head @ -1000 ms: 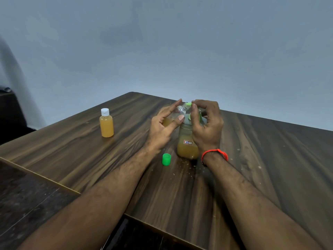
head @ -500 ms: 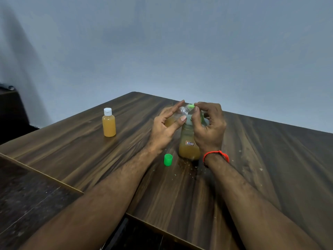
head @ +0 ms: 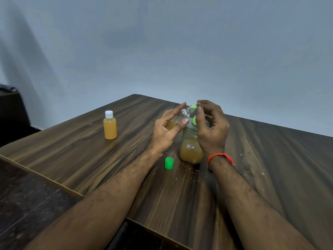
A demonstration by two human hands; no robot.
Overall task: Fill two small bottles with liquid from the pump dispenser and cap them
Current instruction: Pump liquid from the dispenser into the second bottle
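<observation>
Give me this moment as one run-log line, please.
left hand: holds bottle | right hand: on pump | green cap: on table

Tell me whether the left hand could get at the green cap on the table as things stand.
Probably not yet: the left hand holds the small bottle at the pump spout. The green cap lies bare just below its wrist, nothing between them.
</observation>
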